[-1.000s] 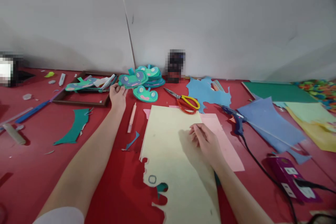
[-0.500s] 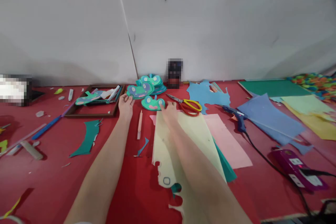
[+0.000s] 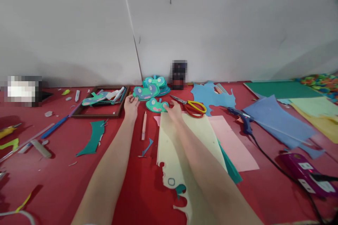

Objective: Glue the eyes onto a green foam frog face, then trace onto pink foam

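My left hand (image 3: 131, 107) is closed, its fingertips pinching the near left edge of a green felt frog-face cutout (image 3: 146, 92) with blue-violet patches. That cutout leans over a small pile of similar green pieces (image 3: 156, 80) with pale eyes. In front lies a separate frog-face cutout (image 3: 157, 105) with white eyes and pink cheeks. My right hand (image 3: 174, 109) rests at its right end, the thumb touching its edge and the fingers apart. Yellow-and-red-handled scissors (image 3: 194, 108) lie just beyond the right hand. Pale yellow sheets (image 3: 194, 137) lie under my right forearm.
A brown frame (image 3: 96, 116) with felt scraps and pens stands left. A pink marker (image 3: 144, 126) lies between my arms. Rightward are blue felt (image 3: 213, 95), a glue gun (image 3: 244, 119) with its cord, and a purple power strip (image 3: 307, 174). A white panel (image 3: 211, 35) rises behind.
The whole view has shifted slightly, so everything sits a little further right and lower. Both hands stay in place at the cutouts.
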The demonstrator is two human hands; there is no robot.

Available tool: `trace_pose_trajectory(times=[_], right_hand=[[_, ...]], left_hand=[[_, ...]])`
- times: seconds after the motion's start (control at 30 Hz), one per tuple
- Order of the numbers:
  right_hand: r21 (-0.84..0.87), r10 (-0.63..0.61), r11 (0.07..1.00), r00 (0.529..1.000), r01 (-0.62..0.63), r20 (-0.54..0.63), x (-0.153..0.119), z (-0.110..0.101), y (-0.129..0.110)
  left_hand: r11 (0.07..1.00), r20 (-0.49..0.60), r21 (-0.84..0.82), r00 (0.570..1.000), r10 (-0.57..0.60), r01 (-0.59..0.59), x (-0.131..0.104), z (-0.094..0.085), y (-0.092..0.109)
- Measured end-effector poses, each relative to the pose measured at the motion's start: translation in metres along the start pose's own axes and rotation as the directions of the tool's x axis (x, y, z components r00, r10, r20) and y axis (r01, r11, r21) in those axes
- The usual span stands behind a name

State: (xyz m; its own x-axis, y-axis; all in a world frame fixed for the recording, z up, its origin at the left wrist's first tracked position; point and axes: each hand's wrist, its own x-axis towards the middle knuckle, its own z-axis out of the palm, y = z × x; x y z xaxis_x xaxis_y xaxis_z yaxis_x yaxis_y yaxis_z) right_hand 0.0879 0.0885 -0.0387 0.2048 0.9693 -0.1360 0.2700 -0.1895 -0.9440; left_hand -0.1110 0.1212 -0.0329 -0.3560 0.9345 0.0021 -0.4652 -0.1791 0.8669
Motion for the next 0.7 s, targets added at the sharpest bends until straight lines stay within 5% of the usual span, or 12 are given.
trace_pose_trajectory(times=[0.2,0.47,0.57,0.7], right_hand=[[0.085,0.055,0.994,0.983,-0.071,0.173,-0.001,-0.001,-0.007],[0.149,-0.091,0.988,0.942,0.044,0.324,-0.013,-0.007,-0.017],[0.257,-0.147,0.964,0.947,0.072,0.286,-0.011,-0.012,-0.023],[0.307,-0.150,0.947,0.974,0.093,0.167,-0.008,-0.017,-0.027]], left_hand=[[1.000,-0.006,-0.022,1.000,-0.003,0.003,0.002,-0.002,-0.001],[0.999,-0.070,-0.017,0.997,0.037,-0.038,0.008,-0.005,-0.002],[0.999,-0.092,0.024,0.995,0.029,-0.027,0.008,-0.005,-0.001],[0.990,0.038,0.133,0.997,-0.061,0.055,-0.001,0.001,0.000]])
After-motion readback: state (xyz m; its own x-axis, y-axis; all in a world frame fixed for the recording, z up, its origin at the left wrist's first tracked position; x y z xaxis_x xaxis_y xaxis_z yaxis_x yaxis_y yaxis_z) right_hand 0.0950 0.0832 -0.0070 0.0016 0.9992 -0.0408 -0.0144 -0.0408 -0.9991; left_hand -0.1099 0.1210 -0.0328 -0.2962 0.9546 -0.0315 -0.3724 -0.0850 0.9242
